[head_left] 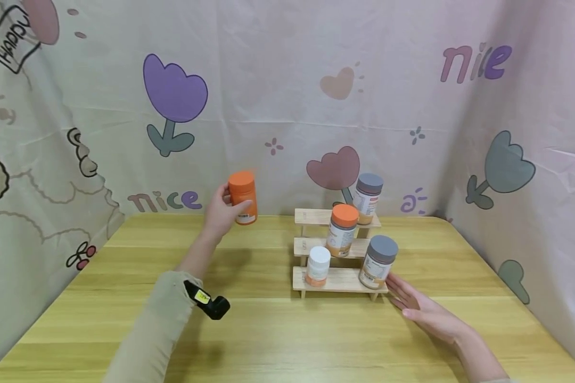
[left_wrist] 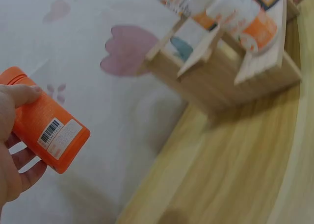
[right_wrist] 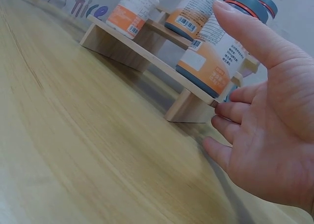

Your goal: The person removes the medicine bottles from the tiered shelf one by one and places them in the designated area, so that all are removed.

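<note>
My left hand [head_left: 222,211] grips an orange bottle [head_left: 243,199] with an orange cap, held up left of a three-tier wooden rack [head_left: 335,279]. In the left wrist view the bottle [left_wrist: 54,128] shows a barcode label. My right hand [head_left: 428,314] is beside the rack's lower right end, its fingers extended and holding nothing. In the right wrist view its fingertips are close to the end of the bottom shelf; whether they touch it I cannot tell. Nearest to this hand is a grey-capped bottle [head_left: 378,261] on the bottom shelf.
A small white-capped bottle [head_left: 318,266] stands left on the bottom shelf. An orange-capped bottle [head_left: 342,231] is on the middle shelf, and another grey-capped bottle [head_left: 367,197] on the top one. A printed curtain [head_left: 249,80] hangs behind the wooden table [head_left: 249,330].
</note>
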A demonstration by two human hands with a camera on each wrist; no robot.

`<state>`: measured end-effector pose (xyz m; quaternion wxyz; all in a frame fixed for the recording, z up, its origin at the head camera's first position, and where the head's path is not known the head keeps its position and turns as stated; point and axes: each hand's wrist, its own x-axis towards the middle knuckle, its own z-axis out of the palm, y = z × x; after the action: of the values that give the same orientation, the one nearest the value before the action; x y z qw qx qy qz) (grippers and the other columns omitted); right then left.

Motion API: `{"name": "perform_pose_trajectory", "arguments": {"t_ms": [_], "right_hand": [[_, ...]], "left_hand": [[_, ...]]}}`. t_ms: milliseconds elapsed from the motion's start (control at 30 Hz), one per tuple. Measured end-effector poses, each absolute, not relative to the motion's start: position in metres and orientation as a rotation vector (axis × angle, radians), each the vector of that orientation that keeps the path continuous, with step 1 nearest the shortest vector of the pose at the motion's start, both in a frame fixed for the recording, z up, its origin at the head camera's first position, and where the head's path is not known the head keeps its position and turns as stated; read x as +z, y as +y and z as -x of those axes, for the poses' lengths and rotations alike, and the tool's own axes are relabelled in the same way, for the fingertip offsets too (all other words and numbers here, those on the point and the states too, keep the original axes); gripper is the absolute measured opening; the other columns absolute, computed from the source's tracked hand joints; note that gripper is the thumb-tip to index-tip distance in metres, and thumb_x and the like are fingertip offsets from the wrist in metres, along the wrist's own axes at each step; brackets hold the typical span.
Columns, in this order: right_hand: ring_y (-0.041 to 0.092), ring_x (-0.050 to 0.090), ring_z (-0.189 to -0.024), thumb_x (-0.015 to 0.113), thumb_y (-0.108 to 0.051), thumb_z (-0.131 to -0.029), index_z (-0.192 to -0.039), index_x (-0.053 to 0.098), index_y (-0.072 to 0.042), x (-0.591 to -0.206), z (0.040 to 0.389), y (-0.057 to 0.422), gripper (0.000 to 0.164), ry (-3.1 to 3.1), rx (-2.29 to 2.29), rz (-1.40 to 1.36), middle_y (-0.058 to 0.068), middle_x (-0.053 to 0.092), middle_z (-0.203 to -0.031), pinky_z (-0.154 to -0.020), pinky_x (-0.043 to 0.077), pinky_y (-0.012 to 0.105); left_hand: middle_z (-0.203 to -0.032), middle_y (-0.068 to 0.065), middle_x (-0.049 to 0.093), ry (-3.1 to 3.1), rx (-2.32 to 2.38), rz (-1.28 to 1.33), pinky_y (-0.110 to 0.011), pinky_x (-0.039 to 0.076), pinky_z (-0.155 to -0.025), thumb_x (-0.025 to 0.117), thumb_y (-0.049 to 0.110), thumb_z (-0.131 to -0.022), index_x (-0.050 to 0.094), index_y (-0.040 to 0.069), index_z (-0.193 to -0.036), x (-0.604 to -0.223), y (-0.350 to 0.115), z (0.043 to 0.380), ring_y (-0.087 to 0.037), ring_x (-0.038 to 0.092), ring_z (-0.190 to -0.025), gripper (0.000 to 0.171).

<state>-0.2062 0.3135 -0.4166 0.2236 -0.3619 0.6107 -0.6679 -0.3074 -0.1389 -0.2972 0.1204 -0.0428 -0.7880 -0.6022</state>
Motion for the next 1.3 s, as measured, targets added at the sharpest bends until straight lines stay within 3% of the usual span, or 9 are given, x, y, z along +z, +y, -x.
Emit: {"name": "perform_pose_trajectory", "arguments": {"t_ms": [333, 667, 1300], "right_hand": [[0.003, 0.015, -0.136, 0.038, 0.005, -0.095, -0.145, -0.009, 0.002, -0.420, 0.206, 0.315, 0.069, 1.735, -1.834, 0.987, 0.008, -0.005, -0.154, -0.107, 0.018, 0.019], [0.001, 0.017, -0.135, 0.039, 0.003, -0.095, -0.142, -0.014, 0.005, -0.417, 0.202, 0.313, 0.071, 1.743, -1.832, 0.962, 0.023, -0.018, -0.146, -0.105, 0.019, 0.018], [0.002, 0.015, -0.136, 0.041, 0.001, -0.096, -0.142, -0.013, 0.005, -0.415, 0.204, 0.312, 0.072, 1.747, -1.829, 0.982, 0.028, -0.023, -0.142, -0.106, 0.019, 0.018]], "left_hand": [[-0.135, -0.020, 0.041, -2.401, -1.597, 0.024, -0.050, 0.035, -0.100, 0.068, 0.026, -0.085, 0.027, 0.003, -0.143, -0.324, -0.188, 0.298, -0.035, 0.041, -0.123, 0.075], [-0.140, -0.023, 0.036, -2.431, -1.541, -0.154, -0.050, 0.032, -0.102, 0.066, 0.026, -0.087, 0.022, 0.002, -0.145, -0.357, -0.222, 0.295, -0.038, 0.037, -0.126, 0.077], [-0.138, -0.027, 0.035, -2.455, -1.477, -0.220, -0.051, 0.031, -0.102, 0.065, 0.022, -0.087, 0.022, -0.003, -0.143, -0.387, -0.232, 0.299, -0.042, 0.037, -0.124, 0.074]]}}
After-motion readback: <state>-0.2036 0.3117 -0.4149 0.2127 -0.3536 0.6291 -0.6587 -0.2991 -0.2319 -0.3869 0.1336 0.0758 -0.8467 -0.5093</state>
